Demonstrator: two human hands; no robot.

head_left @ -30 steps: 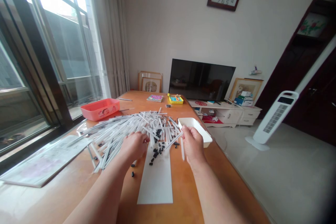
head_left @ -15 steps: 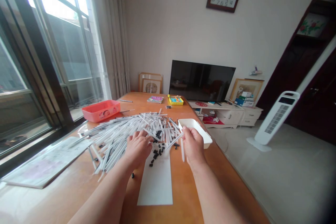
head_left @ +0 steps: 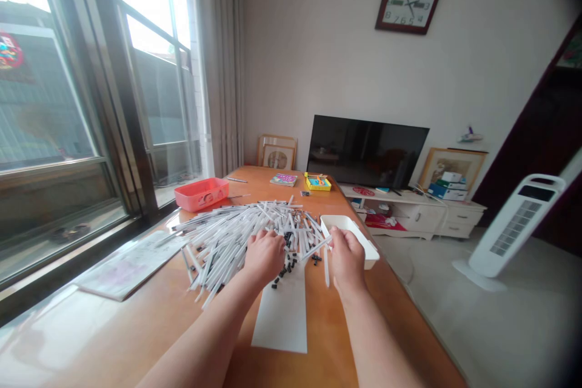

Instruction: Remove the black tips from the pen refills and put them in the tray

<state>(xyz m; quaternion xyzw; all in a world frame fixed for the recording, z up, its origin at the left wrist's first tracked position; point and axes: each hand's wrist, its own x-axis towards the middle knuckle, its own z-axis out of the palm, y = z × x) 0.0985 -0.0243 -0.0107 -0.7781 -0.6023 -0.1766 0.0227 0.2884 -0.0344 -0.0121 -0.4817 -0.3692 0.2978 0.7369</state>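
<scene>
black caps now beside left hand

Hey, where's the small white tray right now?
In the head view, the white tray sits at the right edge of the wooden table, just beyond the right hand, which pinches a white tube, right of the pile of white tubes.
</scene>
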